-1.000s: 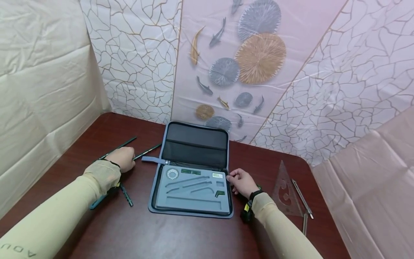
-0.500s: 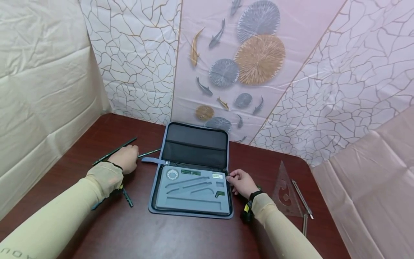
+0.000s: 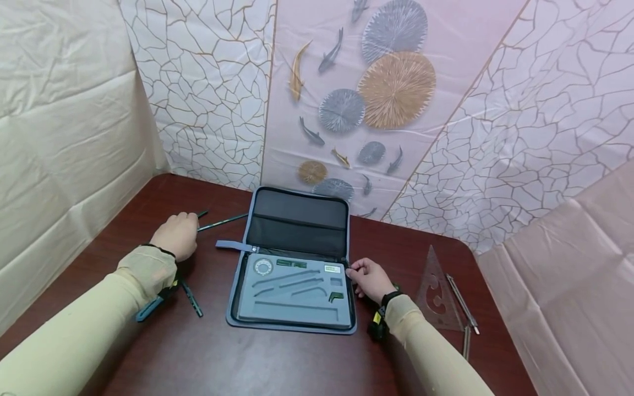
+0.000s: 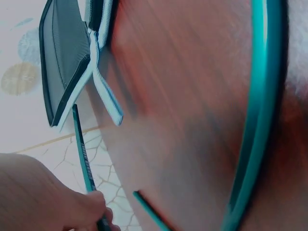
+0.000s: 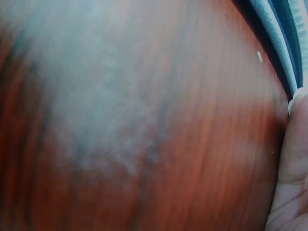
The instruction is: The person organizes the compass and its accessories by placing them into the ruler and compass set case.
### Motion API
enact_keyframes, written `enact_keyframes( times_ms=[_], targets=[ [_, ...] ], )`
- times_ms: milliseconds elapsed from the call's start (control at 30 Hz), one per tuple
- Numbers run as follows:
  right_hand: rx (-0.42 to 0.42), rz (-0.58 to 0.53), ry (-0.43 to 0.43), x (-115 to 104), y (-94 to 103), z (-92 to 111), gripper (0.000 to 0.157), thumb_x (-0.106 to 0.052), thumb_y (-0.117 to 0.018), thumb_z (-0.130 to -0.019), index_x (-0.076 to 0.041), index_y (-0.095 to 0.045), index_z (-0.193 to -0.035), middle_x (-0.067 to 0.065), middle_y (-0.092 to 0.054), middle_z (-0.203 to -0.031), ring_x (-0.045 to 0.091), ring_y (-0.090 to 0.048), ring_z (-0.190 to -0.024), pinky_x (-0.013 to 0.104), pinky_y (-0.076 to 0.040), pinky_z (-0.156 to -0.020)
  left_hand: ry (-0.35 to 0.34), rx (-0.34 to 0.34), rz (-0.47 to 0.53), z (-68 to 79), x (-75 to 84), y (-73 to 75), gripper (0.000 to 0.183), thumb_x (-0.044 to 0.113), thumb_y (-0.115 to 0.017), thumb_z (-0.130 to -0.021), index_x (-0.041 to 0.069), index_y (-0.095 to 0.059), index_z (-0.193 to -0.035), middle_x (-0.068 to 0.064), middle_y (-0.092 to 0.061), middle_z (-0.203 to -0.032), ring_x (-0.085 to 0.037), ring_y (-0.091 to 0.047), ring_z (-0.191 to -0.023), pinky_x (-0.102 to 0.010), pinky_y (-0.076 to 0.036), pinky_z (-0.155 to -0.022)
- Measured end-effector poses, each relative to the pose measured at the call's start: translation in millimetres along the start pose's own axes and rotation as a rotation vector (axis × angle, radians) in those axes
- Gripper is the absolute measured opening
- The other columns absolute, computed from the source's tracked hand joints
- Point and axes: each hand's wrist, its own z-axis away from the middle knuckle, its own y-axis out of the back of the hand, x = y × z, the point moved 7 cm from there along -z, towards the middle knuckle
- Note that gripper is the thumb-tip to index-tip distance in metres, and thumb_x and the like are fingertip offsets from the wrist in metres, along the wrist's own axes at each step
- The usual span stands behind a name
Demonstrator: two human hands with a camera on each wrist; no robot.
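In the head view my left hand point(image 3: 175, 237) pinches a slim dark green pencil point(image 3: 223, 221); its free end points toward the open zippered case point(image 3: 233, 300). The left wrist view shows the same pencil point(image 4: 83, 149) with pale lettering, running out past the thumb and fingers. A second green pencil point(image 3: 203, 213) lies behind this hand, mostly hidden. My right hand point(image 3: 373, 280) grips the case's right edge near the hinge, thumb tip on the rim. Only part of the right hand point(image 5: 293, 159) shows in the right wrist view, by the blue-grey rim.
The case's grey foam tray point(image 3: 297, 294) has shaped hollows, a round dial point(image 3: 263, 267), a white eraser point(image 3: 333, 269) and small green pieces. Below my left wrist lie a green stick point(image 3: 192, 300) and a blue-green piece point(image 3: 148, 309). A clear set square point(image 3: 436, 297) and a compass point(image 3: 463, 302) lie right.
My left hand has shifted left and slightly away from me, taking the pencil with it; the pencil's far end now sits higher beside the case. My right hand stays at the case edge.
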Motion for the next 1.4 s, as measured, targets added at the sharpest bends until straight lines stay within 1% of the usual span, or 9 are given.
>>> enact_keyframes(
  times_ms=[167,300,433,600,833,967,1133,1267,1400],
  targets=[
    [0.001,-0.001,-0.002,-1.1,0.0,0.4,0.018,-0.023,-0.064,-0.094,-0.009,-0.056,-0.102,0.009,-0.058,-0.071,0.023,-0.056,-0.057,0.034,-0.051,-0.051,0.04,0.078,0.018,3.4,-8.8,12.8,0.027,-0.001,-0.058,-0.083,-0.015,-0.051,-0.105,-0.032,-0.053,-0.098,-0.051,-0.051,-0.094,-0.059,-0.043,-0.075],
    [-0.003,-0.004,-0.007,-0.4,1.0,1.0,0.018,-0.023,-0.065,-0.094,-0.009,-0.056,-0.102,0.009,-0.058,-0.072,0.024,-0.056,-0.057,0.034,-0.051,-0.051,-0.009,0.083,0.053,2.2,-1.6,12.7,0.02,-0.003,-0.055,-0.084,-0.01,-0.053,-0.103,-0.027,-0.054,-0.097,-0.047,-0.052,-0.093,-0.057,-0.044,-0.077],
    [-0.004,-0.011,-0.008,-0.1,1.6,1.3,0.018,-0.023,-0.064,-0.094,-0.009,-0.056,-0.102,0.01,-0.058,-0.072,0.024,-0.057,-0.057,0.034,-0.051,-0.051,-0.098,0.067,0.06,3.5,25.0,7.2,0.012,-0.004,-0.054,-0.089,-0.004,-0.055,-0.1,-0.019,-0.054,-0.093,-0.038,-0.053,-0.09,-0.049,-0.046,-0.074],
    [0.001,-0.016,-0.003,0.3,1.0,1.1,0.018,-0.022,-0.065,-0.094,-0.009,-0.056,-0.102,0.009,-0.059,-0.072,0.024,-0.056,-0.057,0.034,-0.051,-0.051,-0.236,0.056,0.033,13.5,67.7,-6.9,0.013,-0.008,-0.059,-0.085,0.001,-0.058,-0.094,-0.01,-0.053,-0.087,-0.028,-0.053,-0.085,-0.043,-0.047,-0.074],
    [0.005,-0.008,-0.007,1.5,-0.8,-0.4,0.019,-0.023,-0.065,-0.094,-0.009,-0.056,-0.103,0.009,-0.058,-0.072,0.023,-0.057,-0.057,0.033,-0.051,-0.052,-0.385,-0.026,0.01,42.8,122.9,-36.1,0.008,0.0,-0.061,-0.09,0.006,-0.061,-0.094,-0.002,-0.053,-0.087,-0.02,-0.053,-0.085,-0.038,-0.048,-0.074],
    [0.008,-0.007,-0.009,1.8,-0.6,-0.1,0.019,-0.024,-0.065,-0.094,-0.01,-0.056,-0.103,0.009,-0.058,-0.072,0.024,-0.057,-0.058,0.033,-0.051,-0.052,-0.495,-0.012,0.002,61.3,149.1,-47.2,0.016,-0.005,-0.064,-0.084,0.008,-0.061,-0.093,-0.001,-0.055,-0.088,-0.019,-0.055,-0.085,-0.036,-0.049,-0.073],
    [0.008,-0.013,-0.013,1.9,-0.1,0.6,0.019,-0.024,-0.065,-0.093,-0.01,-0.056,-0.102,0.009,-0.058,-0.071,0.024,-0.057,-0.058,0.033,-0.051,-0.052,-0.589,-0.015,-0.041,80.2,168.1,-60.7,0.021,-0.005,-0.067,-0.079,0.008,-0.062,-0.095,-0.003,-0.058,-0.089,-0.02,-0.058,-0.086,-0.037,-0.05,-0.074],
    [0.004,-0.016,-0.006,1.1,-0.9,0.6,0.019,-0.023,-0.065,-0.093,-0.009,-0.056,-0.102,0.009,-0.058,-0.071,0.024,-0.057,-0.057,0.033,-0.051,-0.052,-0.618,-0.001,-0.107,88.1,172.2,-68.3,0.02,-0.002,-0.066,-0.082,0.007,-0.065,-0.1,-0.006,-0.062,-0.094,-0.023,-0.059,-0.091,-0.04,-0.05,-0.08],
    [0.008,-0.012,-0.009,0.6,-0.3,0.9,0.019,-0.024,-0.065,-0.094,-0.01,-0.056,-0.102,0.009,-0.058,-0.072,0.024,-0.057,-0.058,0.033,-0.051,-0.052,-0.624,0.017,-0.105,90.5,172.8,-70.4,0.015,0.0,-0.063,-0.087,0.009,-0.065,-0.099,-0.004,-0.061,-0.093,-0.021,-0.058,-0.09,-0.039,-0.049,-0.079]
  ],
)
